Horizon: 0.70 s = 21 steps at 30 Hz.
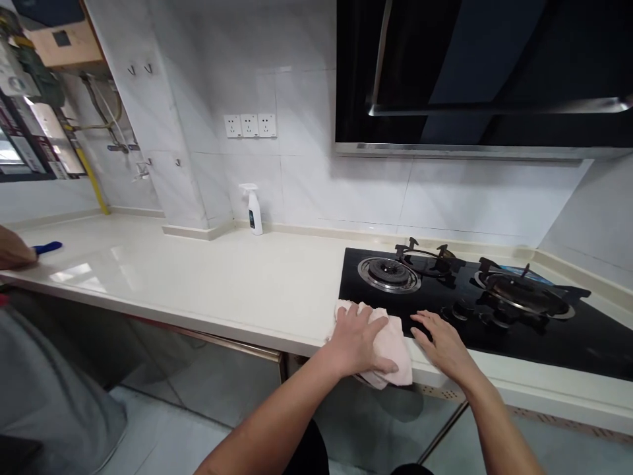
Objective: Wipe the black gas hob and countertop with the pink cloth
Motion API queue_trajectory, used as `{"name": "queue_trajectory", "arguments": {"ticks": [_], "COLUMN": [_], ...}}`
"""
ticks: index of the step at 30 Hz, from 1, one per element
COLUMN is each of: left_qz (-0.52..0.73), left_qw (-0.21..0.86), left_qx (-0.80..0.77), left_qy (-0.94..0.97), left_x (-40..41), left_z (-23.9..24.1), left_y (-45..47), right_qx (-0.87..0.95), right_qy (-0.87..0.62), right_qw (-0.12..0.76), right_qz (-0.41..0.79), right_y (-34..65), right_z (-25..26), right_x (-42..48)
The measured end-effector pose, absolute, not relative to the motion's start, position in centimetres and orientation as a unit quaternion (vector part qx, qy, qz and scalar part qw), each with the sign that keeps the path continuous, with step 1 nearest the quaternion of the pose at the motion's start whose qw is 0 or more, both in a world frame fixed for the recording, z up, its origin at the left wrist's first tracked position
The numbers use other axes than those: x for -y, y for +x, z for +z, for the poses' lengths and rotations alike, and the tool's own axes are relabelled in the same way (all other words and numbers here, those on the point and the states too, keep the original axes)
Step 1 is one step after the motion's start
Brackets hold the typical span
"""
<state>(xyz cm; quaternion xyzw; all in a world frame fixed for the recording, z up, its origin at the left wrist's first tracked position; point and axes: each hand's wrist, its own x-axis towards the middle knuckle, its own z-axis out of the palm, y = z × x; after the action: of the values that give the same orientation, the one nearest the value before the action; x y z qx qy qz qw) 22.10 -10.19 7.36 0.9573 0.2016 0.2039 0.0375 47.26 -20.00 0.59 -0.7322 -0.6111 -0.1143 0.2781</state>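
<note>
My left hand (353,340) presses on a pale pink cloth (398,349), fingers curled over it and thumb laid along it. The cloth lies across the front left corner of the black gas hob (380,307), and part of it hangs over the counter's front edge. To the right, my right hand (442,346) is open and holds nothing, its fingertips at the hob's front edge. Behind my hands is the left burner (390,272), with no pan support over it. A pan support (428,258) sits tilted at the back of the hob.
A white spray bottle (254,211) stands by the back wall. The range hood (484,79) hangs low above the hob. On the far left, another person's hand (14,249) is beside a blue object (48,247) on the pale counter (208,284). The right burner (527,293) carries a dark support.
</note>
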Motion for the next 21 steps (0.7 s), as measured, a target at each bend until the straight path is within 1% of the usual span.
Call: {"name": "queue_trajectory", "arguments": {"ticks": [5, 9, 13, 17, 21], "left_qz": [0.238, 0.248, 0.271, 0.287, 0.264], "left_qw": [0.014, 0.021, -0.002, -0.041, -0.049], "left_qx": [-0.199, -0.206, -0.266, -0.342, -0.413], "left_qy": [0.951, 0.946, 0.925, 0.894, 0.870], "left_x": [11.2, 9.4, 6.0, 2.6, 1.5], "left_z": [6.7, 5.7, 4.7, 5.1, 6.5], "left_y": [19.9, 16.8, 10.9, 4.0, 1.9], "right_qx": [0.602, 0.603, 0.612, 0.611, 0.614], "right_qy": [-0.745, -0.746, -0.738, -0.736, -0.736], "right_qw": [0.273, 0.270, 0.269, 0.269, 0.255], "right_qz": [-0.083, -0.079, -0.091, -0.112, -0.131], "right_y": [47.9, 48.2, 48.1, 47.9, 47.5], "right_z": [0.5, 0.0, -0.3, -0.3, -0.3], "right_x": [20.1, 20.2, 20.3, 20.3, 20.4]}}
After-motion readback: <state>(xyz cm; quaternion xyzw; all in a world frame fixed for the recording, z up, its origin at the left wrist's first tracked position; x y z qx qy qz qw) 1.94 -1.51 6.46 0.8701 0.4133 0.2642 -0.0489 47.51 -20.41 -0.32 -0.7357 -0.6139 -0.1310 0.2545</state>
